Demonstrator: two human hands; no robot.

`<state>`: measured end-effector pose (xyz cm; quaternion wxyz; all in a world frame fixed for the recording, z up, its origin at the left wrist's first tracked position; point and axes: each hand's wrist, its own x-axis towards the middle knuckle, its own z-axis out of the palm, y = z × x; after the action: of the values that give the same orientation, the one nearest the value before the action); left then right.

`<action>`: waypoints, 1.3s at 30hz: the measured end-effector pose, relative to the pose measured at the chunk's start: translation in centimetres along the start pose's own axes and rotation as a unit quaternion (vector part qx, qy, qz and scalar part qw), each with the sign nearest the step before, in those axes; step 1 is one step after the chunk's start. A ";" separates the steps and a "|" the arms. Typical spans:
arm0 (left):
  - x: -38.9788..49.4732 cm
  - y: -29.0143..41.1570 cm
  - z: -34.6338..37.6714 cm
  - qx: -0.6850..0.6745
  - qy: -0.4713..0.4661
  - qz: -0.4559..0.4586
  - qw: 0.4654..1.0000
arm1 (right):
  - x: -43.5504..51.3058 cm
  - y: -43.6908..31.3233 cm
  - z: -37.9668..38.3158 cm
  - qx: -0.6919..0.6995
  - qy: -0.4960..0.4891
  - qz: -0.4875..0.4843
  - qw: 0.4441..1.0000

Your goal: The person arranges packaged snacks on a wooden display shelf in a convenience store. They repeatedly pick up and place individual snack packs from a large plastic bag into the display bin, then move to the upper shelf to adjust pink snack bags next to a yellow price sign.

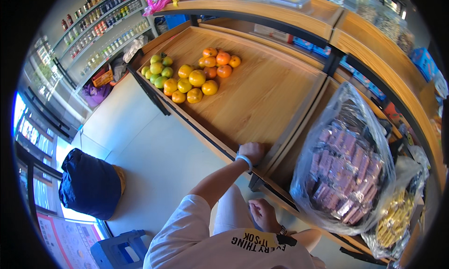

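My left hand, a pale bracelet on its wrist, rests bent over at the near right corner of a wooden display tray. Its fingers are turned under, so whatever may lie beneath them is hidden. Close to my lap, my right hand hangs with curled fingers and nothing visible in it; a watch is on that wrist. Towards the tray's far left lie green citrus fruits, yellow-orange citrus fruits and a group of deeper orange ones, all loosely clustered.
Right of the tray stands a large clear plastic bag of purple wrapped packets, beside a bag of yellow-wrapped pieces. A wooden shelf runs behind. On the left are a dark-blue-covered container, a blue plastic stool and bottle shelves.
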<state>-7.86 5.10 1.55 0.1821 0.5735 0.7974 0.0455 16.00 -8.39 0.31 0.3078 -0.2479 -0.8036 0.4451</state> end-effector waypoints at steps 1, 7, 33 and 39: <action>-0.2 0.1 -0.2 0.001 -0.007 -0.003 1.000 | 1.0 0.0 0.3 0.004 0.004 -0.010 1.000; 0.2 -0.2 0.2 -0.134 0.005 -0.047 0.990 | 5.7 -0.5 0.3 -0.017 0.062 0.075 0.995; -56.2 -33.4 7.5 -0.549 0.130 -0.743 0.360 | 30.0 11.6 3.2 -0.203 0.179 0.514 0.814; -57.4 -29.0 4.6 -0.541 0.191 -0.772 0.275 | 33.4 17.4 3.4 -0.711 -0.393 0.225 0.539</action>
<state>-16.51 -58.77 2.75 0.2430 -0.5648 0.6720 0.4128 -7.24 20.55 -7.08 -0.4261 -0.3586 -0.8141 -0.1645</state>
